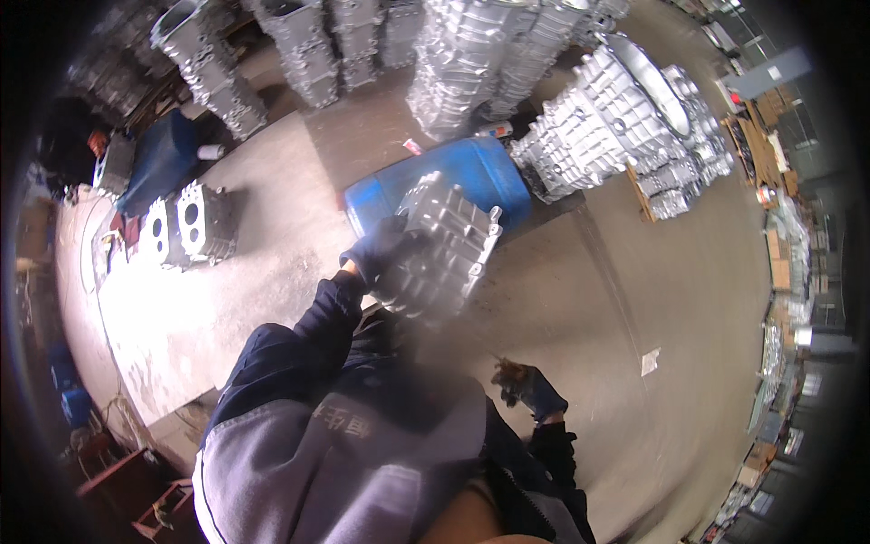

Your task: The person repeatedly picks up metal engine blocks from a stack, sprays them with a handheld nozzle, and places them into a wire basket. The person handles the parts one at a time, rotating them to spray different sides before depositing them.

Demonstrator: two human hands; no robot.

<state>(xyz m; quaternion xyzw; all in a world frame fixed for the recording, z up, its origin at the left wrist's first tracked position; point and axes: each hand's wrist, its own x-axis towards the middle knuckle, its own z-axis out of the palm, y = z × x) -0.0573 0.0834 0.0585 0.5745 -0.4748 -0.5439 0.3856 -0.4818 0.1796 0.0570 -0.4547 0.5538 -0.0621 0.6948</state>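
My left hand [379,249] holds the case [444,254] by the blue drum [498,177] and should squeeze tight, but I can't tell if my right hand [535,390] grips anything.

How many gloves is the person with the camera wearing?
2: the left glove, touching the silver metal part, and the right glove, lower down to the right.
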